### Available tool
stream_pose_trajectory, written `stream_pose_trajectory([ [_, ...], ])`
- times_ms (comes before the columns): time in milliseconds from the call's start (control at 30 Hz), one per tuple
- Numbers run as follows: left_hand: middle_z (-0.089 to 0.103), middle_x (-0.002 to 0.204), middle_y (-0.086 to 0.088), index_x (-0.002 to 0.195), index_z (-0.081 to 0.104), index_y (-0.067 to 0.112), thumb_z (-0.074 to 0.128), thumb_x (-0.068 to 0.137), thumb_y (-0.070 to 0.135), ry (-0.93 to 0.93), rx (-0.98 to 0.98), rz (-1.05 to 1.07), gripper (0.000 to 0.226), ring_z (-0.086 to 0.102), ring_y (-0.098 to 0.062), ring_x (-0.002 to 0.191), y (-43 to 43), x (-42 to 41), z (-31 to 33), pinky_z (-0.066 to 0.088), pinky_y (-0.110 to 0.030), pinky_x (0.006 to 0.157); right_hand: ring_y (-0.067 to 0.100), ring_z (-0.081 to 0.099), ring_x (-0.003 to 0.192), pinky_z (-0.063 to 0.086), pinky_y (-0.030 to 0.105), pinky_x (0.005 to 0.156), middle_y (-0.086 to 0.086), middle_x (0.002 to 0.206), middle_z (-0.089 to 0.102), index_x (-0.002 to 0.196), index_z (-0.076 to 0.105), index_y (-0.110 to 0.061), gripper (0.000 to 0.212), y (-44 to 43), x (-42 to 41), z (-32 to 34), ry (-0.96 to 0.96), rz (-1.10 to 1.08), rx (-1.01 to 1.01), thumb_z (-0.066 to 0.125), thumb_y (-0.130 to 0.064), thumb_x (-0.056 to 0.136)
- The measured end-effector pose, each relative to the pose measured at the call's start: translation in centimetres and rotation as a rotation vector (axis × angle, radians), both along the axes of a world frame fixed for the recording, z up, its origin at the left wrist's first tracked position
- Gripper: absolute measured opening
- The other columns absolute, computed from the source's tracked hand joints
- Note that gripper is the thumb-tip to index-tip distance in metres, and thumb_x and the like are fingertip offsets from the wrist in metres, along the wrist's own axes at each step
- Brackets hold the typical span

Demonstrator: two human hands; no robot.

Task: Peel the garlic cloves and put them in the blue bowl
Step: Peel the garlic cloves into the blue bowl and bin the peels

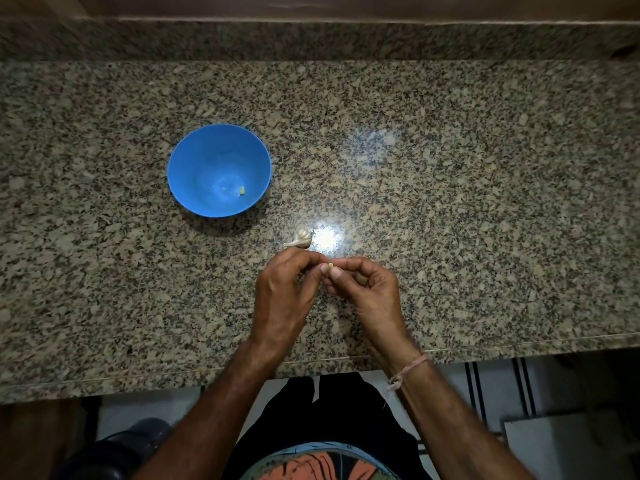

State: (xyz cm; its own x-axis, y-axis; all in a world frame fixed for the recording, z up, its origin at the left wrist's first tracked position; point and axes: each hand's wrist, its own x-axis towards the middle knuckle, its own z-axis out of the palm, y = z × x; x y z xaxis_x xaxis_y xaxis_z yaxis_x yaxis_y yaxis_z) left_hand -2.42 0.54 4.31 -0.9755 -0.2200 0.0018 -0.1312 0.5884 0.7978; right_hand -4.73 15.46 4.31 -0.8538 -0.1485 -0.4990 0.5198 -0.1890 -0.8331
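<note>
left hand: above the table, fingers and thumb curled in; the tips pinch a small garlic clove from its 9 o'clock side.
right hand: fingers curled too; thumb and forefinger pinch the same garlic clove from its 3 o'clock side, and the tips of both hands meet around it.
garlic clove: pale yellow; only a small part shows between the fingertips, so i cannot tell if it has skin on.
garlic head: whitish, in its dry skin; it lies on the table at 12 o'clock from the left hand, just beyond the knuckles, not touched by the hands.
blue bowl: stands upright on the table at 10 o'clock from the hands, well apart from them.
peeled clove: one small yellowish piece lies inside the blue bowl, on the bottom, near the wall at the 4 o'clock side.
table: speckled granite; a bright light spot shines just beside the garlic head, at its 3 o'clock.
thread band: pale pink, tied around the right wrist; its loose end hangs toward 7 o'clock.
</note>
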Motion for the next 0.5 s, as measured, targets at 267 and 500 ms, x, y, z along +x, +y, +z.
stream_pose_trajectory([
  [267,0.067,0.095,0.01,0.096,0.071,0.02,0.07,0.095,0.029,-0.136,0.089,0.092,0.009,0.063,-0.002,0.081,0.8,-0.2,0.2,0.052,-0.016,0.068,0.026,0.075,0.106,0.062,0.033,0.09,0.013,0.109,0.076,0.112,0.07,0.0,0.017,-0.2,0.3,-0.1,0.109,0.023,0.067,0.073,-0.001,0.094],
  [500,0.074,0.085,0.006,0.095,0.075,0.023,0.072,0.097,0.026,-0.281,0.341,0.275,0.005,0.07,-0.013,0.081,0.8,0.4,-1.4,0.059,-0.027,0.07,0.03,0.073,0.109,0.061,0.034,0.091,0.014,0.114,0.077,0.114,0.067,-0.002,0.017,0.4,-0.4,-0.8,-0.046,-0.078,-0.035,0.067,-0.001,0.097],
])
